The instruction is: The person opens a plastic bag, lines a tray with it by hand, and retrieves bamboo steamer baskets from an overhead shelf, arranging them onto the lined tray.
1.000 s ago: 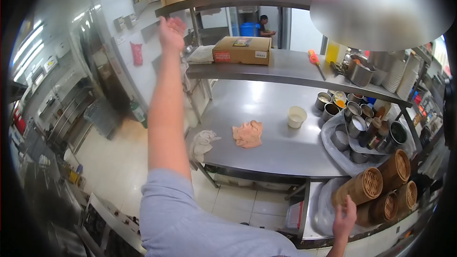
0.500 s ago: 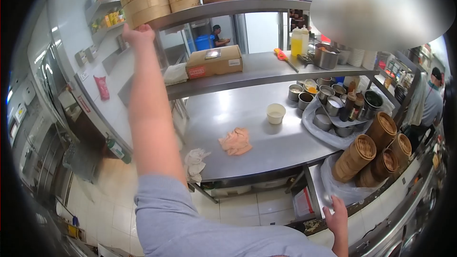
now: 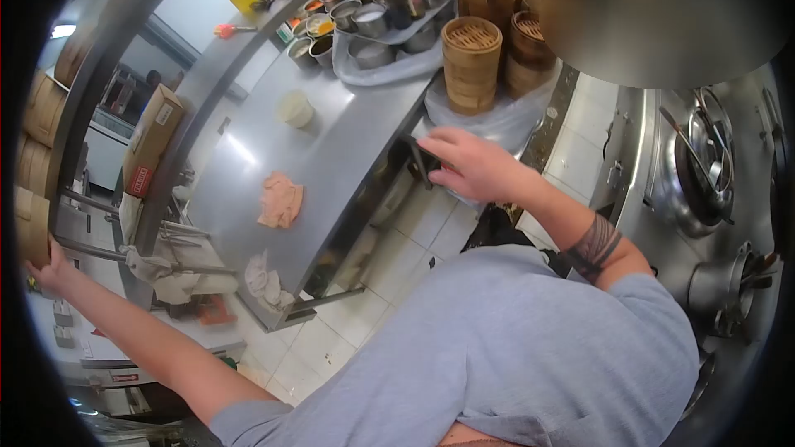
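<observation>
Far to the left, my left hand [image 3: 51, 271] is closed at the lower edge of a bamboo steamer [image 3: 33, 228], part of a stack on the raised shelf; its fingertips are partly hidden. My right hand [image 3: 470, 165] is beside the front edge of the steel table [image 3: 348, 136], with thumb and fingers apart and no held thing visible. Just beyond it, lidded bamboo steamers [image 3: 472, 66] stand stacked on plastic sheeting. A crumpled pinkish cloth [image 3: 281, 199] and a pale tub [image 3: 295, 109] are on the table.
A whitish cloth [image 3: 267, 281] lies at the table's near corner. Metal condiment pots [image 3: 370, 21] and sauce bottles crowd the far end. A cardboard box [image 3: 153, 141] sits on the middle shelf. To the right is a cooking range with a wok [image 3: 700, 174] and a pot [image 3: 720, 294].
The view has turned right and tilted, bringing the range into sight. My left hand stays at the steamer stack, now at the far left. My right hand has risen toward the table's front edge.
</observation>
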{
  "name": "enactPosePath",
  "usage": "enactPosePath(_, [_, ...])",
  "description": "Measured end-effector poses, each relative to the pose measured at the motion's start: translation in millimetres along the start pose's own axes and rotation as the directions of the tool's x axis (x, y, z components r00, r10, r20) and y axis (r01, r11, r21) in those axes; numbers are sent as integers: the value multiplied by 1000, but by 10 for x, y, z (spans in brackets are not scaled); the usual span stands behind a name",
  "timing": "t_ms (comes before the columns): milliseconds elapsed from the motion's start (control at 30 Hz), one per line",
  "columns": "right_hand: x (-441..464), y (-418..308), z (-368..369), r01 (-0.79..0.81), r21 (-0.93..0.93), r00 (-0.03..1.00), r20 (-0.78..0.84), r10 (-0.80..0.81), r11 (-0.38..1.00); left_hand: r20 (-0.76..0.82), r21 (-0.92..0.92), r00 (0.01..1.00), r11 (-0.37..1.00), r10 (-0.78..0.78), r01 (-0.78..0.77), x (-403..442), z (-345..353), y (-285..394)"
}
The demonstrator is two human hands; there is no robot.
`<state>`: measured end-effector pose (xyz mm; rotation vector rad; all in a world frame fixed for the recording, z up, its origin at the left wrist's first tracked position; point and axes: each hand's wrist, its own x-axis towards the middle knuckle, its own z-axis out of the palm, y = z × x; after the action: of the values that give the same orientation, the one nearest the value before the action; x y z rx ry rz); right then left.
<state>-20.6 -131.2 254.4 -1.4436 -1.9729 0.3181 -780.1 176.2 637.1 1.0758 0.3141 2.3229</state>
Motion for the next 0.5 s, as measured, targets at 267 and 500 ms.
enactPosePath(267, [1087,-800,-472,497,-96,857,-103,-505,862,-94,-90,995,995,43,-52,-2062,-337,-316])
enactPosePath(500, [2077,-1958,-1174,767,-169,531,-374,-761,618,-211,-257,951,951,-228,171,-4178,-378,-960])
